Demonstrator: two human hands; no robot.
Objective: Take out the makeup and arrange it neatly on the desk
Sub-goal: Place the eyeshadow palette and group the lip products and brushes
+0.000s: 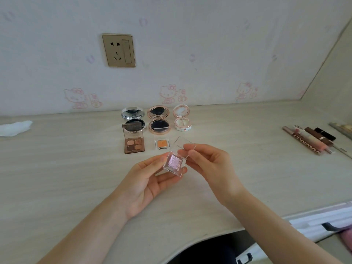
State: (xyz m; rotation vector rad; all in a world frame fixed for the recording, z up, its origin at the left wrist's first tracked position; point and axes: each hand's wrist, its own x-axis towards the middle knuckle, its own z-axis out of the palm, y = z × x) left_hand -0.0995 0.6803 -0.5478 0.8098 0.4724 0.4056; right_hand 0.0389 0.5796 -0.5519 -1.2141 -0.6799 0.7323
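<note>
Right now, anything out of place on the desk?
Only the crumpled white tissue at the far left of the pale wood desk, apart from the makeup. The open cases sit in tidy rows; the tubes lie together.

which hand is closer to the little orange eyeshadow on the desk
The right hand. Its fingertips, pinching the clear lid, sit just right of the orange eyeshadow. The left hand holds the pink glitter eyeshadow lower down, nearer the person.
</note>
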